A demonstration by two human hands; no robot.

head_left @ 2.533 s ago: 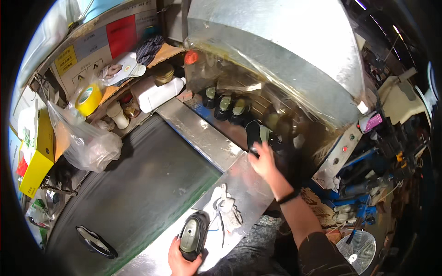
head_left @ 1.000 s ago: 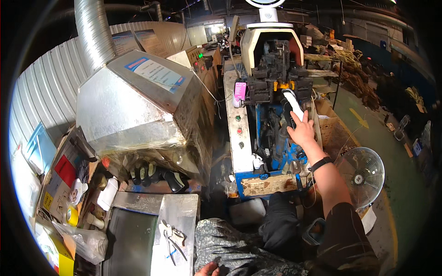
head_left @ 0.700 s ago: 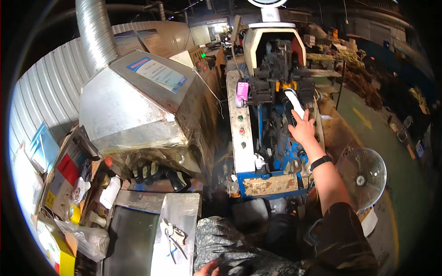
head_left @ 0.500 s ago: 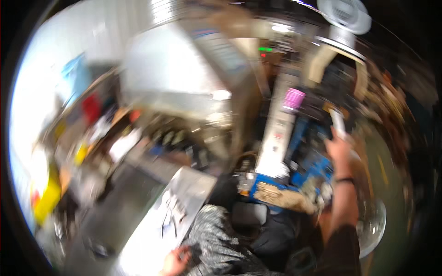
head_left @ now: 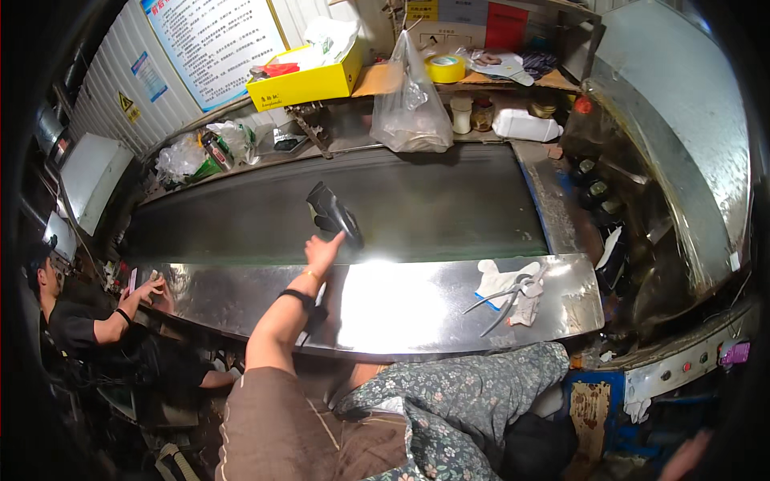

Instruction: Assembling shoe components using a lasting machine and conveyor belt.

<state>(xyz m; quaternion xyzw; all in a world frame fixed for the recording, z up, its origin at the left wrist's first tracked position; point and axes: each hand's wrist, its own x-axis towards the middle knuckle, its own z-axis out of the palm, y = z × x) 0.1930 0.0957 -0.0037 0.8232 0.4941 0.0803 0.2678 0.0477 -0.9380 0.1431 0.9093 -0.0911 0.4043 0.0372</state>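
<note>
Looking down from the head cam, my left hand (head_left: 323, 250) is stretched out past the shiny steel bench (head_left: 401, 309) edge and sits right at the black shoe-shaped piece (head_left: 333, 215) lying on the dark conveyor belt (head_left: 337, 204), roughly 11 o'clock from picture centre. Left fingers (head_left: 333, 240) look loosely apart, tips touching the near end of that black piece, not clamped round it as far as I can see. There's a black wristband (head_left: 296, 297) on that arm

Right hand (head_left: 686, 457) only just shows at the bottom corner, about 5 o'clock, blurry, so I can't tell whether those fingers are together or apart

On the bench at about 3 o'clock lies a pair of metal pliers (head_left: 501, 298) on top of a white work glove (head_left: 505, 282). Further back at 12 o'clock is a clear plastic bag (head_left: 411, 112), a yellow tape roll (head_left: 446, 69) and a yellow cardboard box (head_left: 305, 80). A white plastic jug (head_left: 525, 126) lies on its side near 1 o'clock. Another person in black (head_left: 76, 321) is at 9 o'clock, hands on the bench end
</note>
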